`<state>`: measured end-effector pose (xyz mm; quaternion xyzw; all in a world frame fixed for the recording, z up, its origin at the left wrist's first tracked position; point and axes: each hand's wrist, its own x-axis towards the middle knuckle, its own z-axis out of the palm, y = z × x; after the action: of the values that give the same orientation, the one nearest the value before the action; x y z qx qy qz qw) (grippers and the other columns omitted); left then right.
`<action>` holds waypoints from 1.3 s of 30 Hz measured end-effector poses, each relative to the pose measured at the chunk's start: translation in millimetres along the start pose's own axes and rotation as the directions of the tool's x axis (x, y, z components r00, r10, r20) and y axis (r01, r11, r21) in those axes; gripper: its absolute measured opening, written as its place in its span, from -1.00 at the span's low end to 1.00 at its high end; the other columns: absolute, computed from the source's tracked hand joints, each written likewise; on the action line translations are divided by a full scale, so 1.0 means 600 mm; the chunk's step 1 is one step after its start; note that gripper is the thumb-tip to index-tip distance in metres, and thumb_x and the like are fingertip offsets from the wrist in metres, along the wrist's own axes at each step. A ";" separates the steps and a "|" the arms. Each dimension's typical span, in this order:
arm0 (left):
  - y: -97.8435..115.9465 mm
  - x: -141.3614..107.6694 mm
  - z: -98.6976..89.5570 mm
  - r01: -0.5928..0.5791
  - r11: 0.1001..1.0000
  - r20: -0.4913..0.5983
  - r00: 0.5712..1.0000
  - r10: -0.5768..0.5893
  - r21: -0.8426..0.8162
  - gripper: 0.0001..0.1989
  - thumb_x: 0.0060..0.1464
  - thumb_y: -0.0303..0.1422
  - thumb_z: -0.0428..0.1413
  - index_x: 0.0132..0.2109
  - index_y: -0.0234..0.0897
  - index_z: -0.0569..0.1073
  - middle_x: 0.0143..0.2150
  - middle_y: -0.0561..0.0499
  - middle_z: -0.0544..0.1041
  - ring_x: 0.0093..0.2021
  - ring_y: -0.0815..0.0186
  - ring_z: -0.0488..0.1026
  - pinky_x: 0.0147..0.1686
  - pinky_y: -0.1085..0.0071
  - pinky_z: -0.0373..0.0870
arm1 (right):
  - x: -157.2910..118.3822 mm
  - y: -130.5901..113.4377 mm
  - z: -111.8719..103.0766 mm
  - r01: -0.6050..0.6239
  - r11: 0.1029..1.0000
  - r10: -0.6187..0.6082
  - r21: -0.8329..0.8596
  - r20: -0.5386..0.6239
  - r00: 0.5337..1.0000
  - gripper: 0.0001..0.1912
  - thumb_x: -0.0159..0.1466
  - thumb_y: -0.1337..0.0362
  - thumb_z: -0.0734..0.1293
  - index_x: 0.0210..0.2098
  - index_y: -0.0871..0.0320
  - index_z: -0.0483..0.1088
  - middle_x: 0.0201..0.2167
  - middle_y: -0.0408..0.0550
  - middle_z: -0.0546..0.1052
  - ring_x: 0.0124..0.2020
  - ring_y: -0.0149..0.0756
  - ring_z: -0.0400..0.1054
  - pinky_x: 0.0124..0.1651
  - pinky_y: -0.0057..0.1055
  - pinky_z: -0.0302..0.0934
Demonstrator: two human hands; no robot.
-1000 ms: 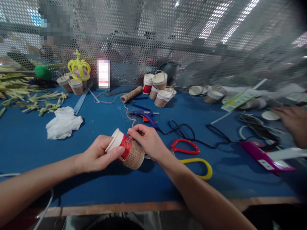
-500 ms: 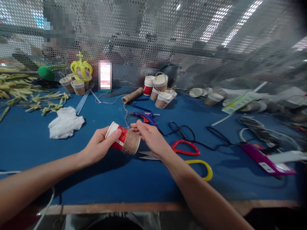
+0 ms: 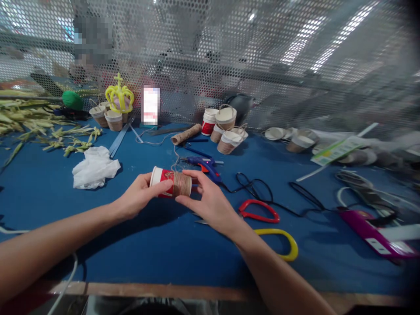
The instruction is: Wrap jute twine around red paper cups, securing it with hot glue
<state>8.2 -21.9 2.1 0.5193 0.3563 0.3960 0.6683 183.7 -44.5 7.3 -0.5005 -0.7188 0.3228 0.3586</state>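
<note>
A red and white paper cup (image 3: 166,181) lies sideways in the air, its rim to the left. Twine (image 3: 182,184) is wound round the half nearest its base. My left hand (image 3: 139,194) is closed on the rim end, thumb across the red print. At the base end my right hand (image 3: 205,194) curves its fingers and thumb round the twine-wrapped part. A strand runs from the cup back to a twine roll (image 3: 186,134). Just behind the cup lies a blue glue gun (image 3: 205,165). Scissors with one red and one yellow handle (image 3: 292,245) lie partly under my right forearm.
Twine-wrapped cups with handles (image 3: 229,141) and a stack of red cups (image 3: 208,122) stand at the back. White crumpled tissue (image 3: 95,168) and dried plant pieces (image 3: 75,138) lie left. Black cable (image 3: 256,186) and a purple power strip (image 3: 370,232) are right. Perforated mesh (image 3: 183,57) rises behind.
My right hand has gone from fingers held near the twine to curving round the cup's base end. The cup has turned closer to level. The whole view has shifted slightly.
</note>
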 end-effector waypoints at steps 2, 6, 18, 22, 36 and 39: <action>0.003 0.004 -0.003 0.075 0.991 0.013 0.997 -0.074 -0.111 -0.71 -0.17 -0.29 0.20 -0.27 -0.40 0.47 -0.41 -0.03 0.52 -0.46 0.41 0.39 -0.42 0.52 0.29 | -0.002 -0.003 0.000 0.100 0.987 -0.103 -0.128 -0.023 0.994 -0.49 0.03 0.31 0.37 -0.05 0.11 0.16 -0.04 0.01 0.31 -0.03 -0.23 0.23 0.01 -0.20 0.15; 0.010 0.009 -0.006 0.175 0.956 0.015 0.984 -0.177 -0.234 -0.76 -0.20 -0.33 0.21 -0.36 -0.43 0.48 -0.49 0.00 0.50 -0.53 0.44 0.37 -0.50 0.55 0.26 | -0.006 -0.010 0.002 0.272 0.918 -0.282 -0.289 0.006 0.959 -0.51 0.04 0.37 0.35 -0.07 0.10 0.12 -0.06 0.02 0.27 0.00 -0.22 0.17 0.07 -0.17 0.08; 0.011 0.012 -0.006 0.282 0.929 -0.029 0.955 -0.297 -0.239 -0.81 -0.19 -0.33 0.19 -0.47 -0.42 0.43 -0.58 0.04 0.43 -0.59 0.45 0.34 -0.57 0.54 0.23 | -0.014 0.000 0.019 0.423 0.810 -0.413 -0.407 0.116 0.903 -0.54 0.09 0.39 0.29 -0.04 0.10 0.07 -0.03 0.10 0.21 0.05 -0.13 0.10 0.06 -0.09 0.08; 0.009 0.010 -0.005 0.231 0.967 -0.064 0.969 -0.239 -0.109 -0.82 -0.15 -0.32 0.15 -0.48 -0.40 0.41 -0.58 0.07 0.43 -0.59 0.46 0.31 -0.55 0.54 0.20 | -0.006 -0.004 0.007 0.321 0.882 -0.341 -0.344 0.000 0.940 -0.60 0.07 0.20 0.33 -0.14 0.14 0.15 -0.14 0.08 0.30 -0.07 -0.18 0.21 -0.03 -0.18 0.17; -0.012 0.010 -0.012 0.004 0.904 0.014 1.000 -0.011 0.428 -0.72 -0.07 -0.23 0.03 -0.43 -0.42 0.44 -0.56 0.04 0.39 -0.54 0.40 0.26 -0.50 0.49 0.22 | 0.085 0.073 -0.094 -0.379 0.744 0.317 -0.550 -0.209 0.925 -0.74 -0.08 0.39 0.35 -0.75 0.11 0.17 -0.65 -0.03 0.39 -0.46 -0.16 0.34 -0.39 -0.30 0.13; -0.014 0.011 -0.013 0.019 0.899 0.010 1.000 -0.026 0.438 -0.69 -0.06 -0.21 0.00 -0.41 -0.43 0.43 -0.56 0.05 0.37 -0.54 0.41 0.24 -0.52 0.49 0.20 | 0.094 0.087 -0.092 -0.424 0.761 0.372 -0.492 -0.205 0.905 -0.73 -0.11 0.45 0.33 -0.79 0.13 0.15 -0.73 -0.08 0.34 -0.54 -0.21 0.32 -0.46 -0.35 0.10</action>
<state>5.7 -13.9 -8.1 0.6551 0.4366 0.2942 0.5419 241.8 29.9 4.9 -0.7349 -0.6385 0.1582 0.1650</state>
